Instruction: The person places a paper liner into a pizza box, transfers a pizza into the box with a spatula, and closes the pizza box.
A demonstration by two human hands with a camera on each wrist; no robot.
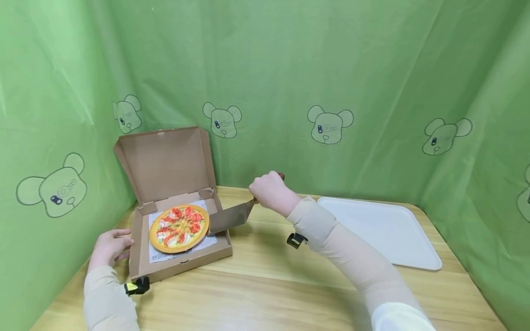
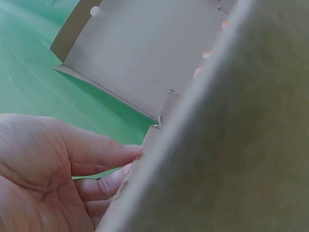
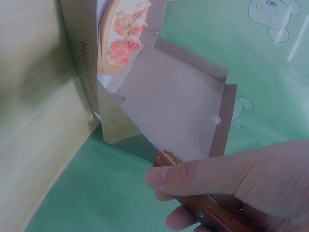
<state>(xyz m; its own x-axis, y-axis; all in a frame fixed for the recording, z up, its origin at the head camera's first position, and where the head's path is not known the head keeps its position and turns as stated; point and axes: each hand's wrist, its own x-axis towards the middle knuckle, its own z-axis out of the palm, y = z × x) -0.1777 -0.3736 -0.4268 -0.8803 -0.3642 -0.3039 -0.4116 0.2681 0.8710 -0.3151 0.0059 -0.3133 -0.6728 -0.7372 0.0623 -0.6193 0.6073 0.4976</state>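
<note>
A small pizza (image 1: 179, 229) with red and white toppings lies on printed paper in an open cardboard pizza box (image 1: 188, 265). My left hand (image 1: 109, 248) is at the box's left side, and in the left wrist view its fingers (image 2: 104, 151) touch the side wall. My right hand (image 1: 273, 191) grips the wooden handle (image 3: 205, 210) of a metal spatula (image 1: 228, 218). The spatula's wide blade slants down over the box's right wall to the pizza's right edge. Whether its tip is under the crust I cannot tell.
The box lid (image 1: 167, 163) stands raised at the back, near the green curtain (image 1: 269, 69). A white tray (image 1: 414, 239) lies on the right of the wooden table (image 1: 256, 299), partly behind my right forearm. Curtain also hangs along both sides.
</note>
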